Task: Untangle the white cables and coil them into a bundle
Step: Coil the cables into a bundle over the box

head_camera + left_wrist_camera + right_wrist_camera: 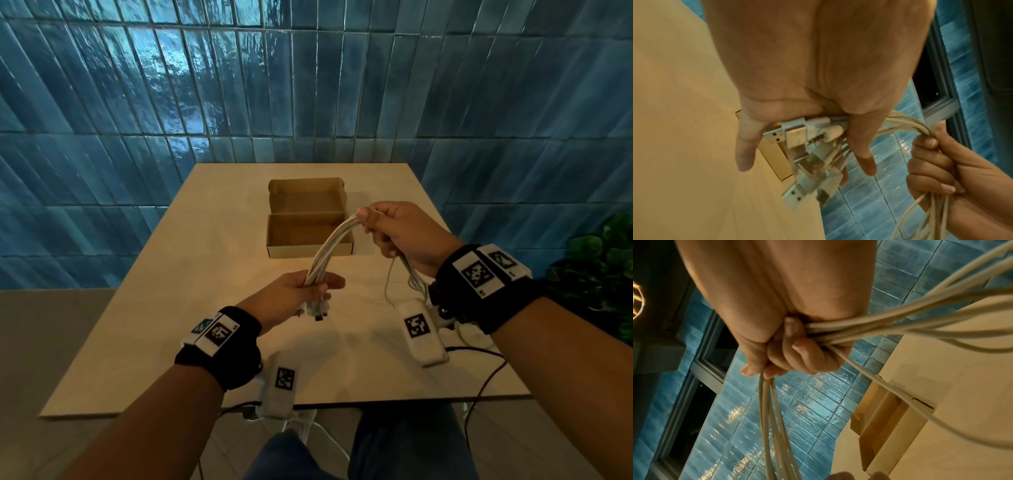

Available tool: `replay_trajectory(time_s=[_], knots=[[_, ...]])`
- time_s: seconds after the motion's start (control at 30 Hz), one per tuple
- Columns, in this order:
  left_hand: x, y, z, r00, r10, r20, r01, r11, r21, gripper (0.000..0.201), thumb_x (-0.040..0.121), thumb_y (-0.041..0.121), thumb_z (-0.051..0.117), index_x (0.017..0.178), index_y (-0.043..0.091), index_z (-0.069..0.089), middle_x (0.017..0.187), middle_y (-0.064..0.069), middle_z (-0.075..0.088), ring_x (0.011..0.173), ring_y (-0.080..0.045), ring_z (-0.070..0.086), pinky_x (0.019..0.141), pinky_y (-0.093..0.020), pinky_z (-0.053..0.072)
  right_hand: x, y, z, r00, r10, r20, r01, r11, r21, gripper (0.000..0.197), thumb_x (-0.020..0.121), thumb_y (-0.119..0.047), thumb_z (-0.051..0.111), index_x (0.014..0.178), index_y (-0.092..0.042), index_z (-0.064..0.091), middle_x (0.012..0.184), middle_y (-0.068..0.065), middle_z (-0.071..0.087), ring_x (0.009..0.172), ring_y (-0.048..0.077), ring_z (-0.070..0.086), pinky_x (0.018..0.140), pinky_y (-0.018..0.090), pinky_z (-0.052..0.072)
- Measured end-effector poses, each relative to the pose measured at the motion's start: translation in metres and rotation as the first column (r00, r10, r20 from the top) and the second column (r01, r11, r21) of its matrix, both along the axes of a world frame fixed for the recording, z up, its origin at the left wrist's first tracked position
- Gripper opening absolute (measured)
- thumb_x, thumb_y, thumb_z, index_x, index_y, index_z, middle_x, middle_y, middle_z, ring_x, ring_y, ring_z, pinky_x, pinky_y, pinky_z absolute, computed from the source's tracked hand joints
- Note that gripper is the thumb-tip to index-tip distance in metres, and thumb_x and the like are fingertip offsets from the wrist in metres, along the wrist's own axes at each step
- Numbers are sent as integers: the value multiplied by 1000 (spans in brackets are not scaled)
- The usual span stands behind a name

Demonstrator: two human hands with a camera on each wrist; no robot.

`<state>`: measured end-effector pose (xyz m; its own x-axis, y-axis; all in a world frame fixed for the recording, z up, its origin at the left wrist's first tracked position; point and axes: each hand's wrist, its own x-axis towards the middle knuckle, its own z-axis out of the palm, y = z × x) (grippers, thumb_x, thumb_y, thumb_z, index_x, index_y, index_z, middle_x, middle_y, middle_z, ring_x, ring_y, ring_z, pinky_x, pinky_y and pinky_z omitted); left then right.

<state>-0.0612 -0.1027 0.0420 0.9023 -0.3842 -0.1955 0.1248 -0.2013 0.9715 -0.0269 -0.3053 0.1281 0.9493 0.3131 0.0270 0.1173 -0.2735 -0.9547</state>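
Several white cables point(329, 248) run as one gathered strand between my two hands, above the table. My left hand point(301, 294) grips the strand near its plug ends; the USB plugs point(797, 141) stick out below the palm. My right hand point(394, 233) is a fist around the cables point(890, 327) higher up and further back. Loose cable lengths point(407, 277) hang from under the right fist toward the table. In the left wrist view the right hand point(941, 164) holds the same strands point(908, 125).
An open, empty cardboard box point(308, 219) sits on the beige table point(171, 325), just behind the cables. Blue tiled wall point(308, 85) rises behind the table. A green plant point(603, 274) stands at the right. Dark wires point(486, 373) trail off the table's near edge.
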Motion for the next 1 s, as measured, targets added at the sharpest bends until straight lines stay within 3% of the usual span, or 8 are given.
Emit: replay_trajectory(time_s=[0.1, 0.27, 0.4, 0.57, 0.63, 0.7, 0.83, 1.0], knots=[[0, 1, 1, 999, -27, -26, 26, 999, -22, 33, 101, 10, 46, 115, 34, 64, 124, 12, 66, 115, -20, 62, 104, -42, 44, 2, -1, 1, 1000, 2, -1, -2, 1000, 11, 30, 95, -29, 51, 74, -8, 56, 45, -7, 35, 42, 9, 28, 44, 22, 27], [-3, -1, -1, 997, -79, -20, 78, 995, -59, 44, 100, 2, 43, 129, 36, 49, 128, 8, 63, 115, -14, 62, 94, -23, 50, 4, 1, 2, 1000, 17, -14, -17, 1000, 26, 30, 95, -29, 52, 73, -9, 55, 46, -6, 33, 43, 10, 26, 44, 23, 26], [1, -3, -5, 996, -85, 6, 85, 996, -29, 47, 95, 13, 59, 136, 33, 46, 125, 8, 66, 119, -13, 60, 101, -32, 46, 3, 3, 5, 998, 66, -4, -66, 997, -43, 30, 95, -31, 51, 75, -9, 55, 47, -6, 34, 43, 10, 27, 44, 23, 26], [15, -11, 6, 952, 217, 218, -234, 971, 53, 63, 73, 37, 82, 121, 22, 43, 108, 1, 60, 98, -14, 62, 82, -34, 54, -2, 8, 10, 983, 175, -46, -181, 972, -152, 31, 95, -35, 50, 76, -11, 57, 48, -8, 38, 44, 8, 31, 44, 21, 30], [21, -15, 7, 933, 200, 298, -232, 970, 77, 36, 85, 33, 72, 112, 26, 50, 105, 4, 59, 95, -11, 60, 80, -29, 50, -3, 9, 12, 982, 186, -41, -190, 969, -158, 31, 95, -35, 50, 76, -12, 56, 49, -8, 38, 45, 8, 31, 44, 21, 30], [22, -15, 8, 946, 181, 268, -192, 981, 16, 5, 98, 22, 54, 95, 21, 58, 94, -3, 64, 83, -14, 63, 73, -27, 51, -1, 6, 15, 990, 137, -21, -138, 985, -102, 30, 95, -34, 50, 76, -11, 56, 49, -8, 37, 44, 9, 30, 45, 23, 28], [15, -11, 9, 965, 193, 177, -182, 980, -76, 27, 104, 22, 40, 83, 12, 54, 56, 6, 55, 61, -16, 63, 78, -43, 56, 6, -1, 18, 999, 44, -24, -43, 998, 43, 29, 96, -31, 50, 77, -10, 56, 47, -8, 35, 43, 8, 27, 46, 23, 26], [13, 0, 27, 920, 385, 74, -356, 899, -254, 30, 104, 22, 40, 78, 11, 50, 47, 8, 37, 42, -11, 40, 48, -27, 46, 8, -10, 6, 990, 120, 72, -90, 941, -327, 23, 96, -28, 51, 93, -6, 57, 64, -2, 46, 52, 6, 41, 55, 23, 41]])
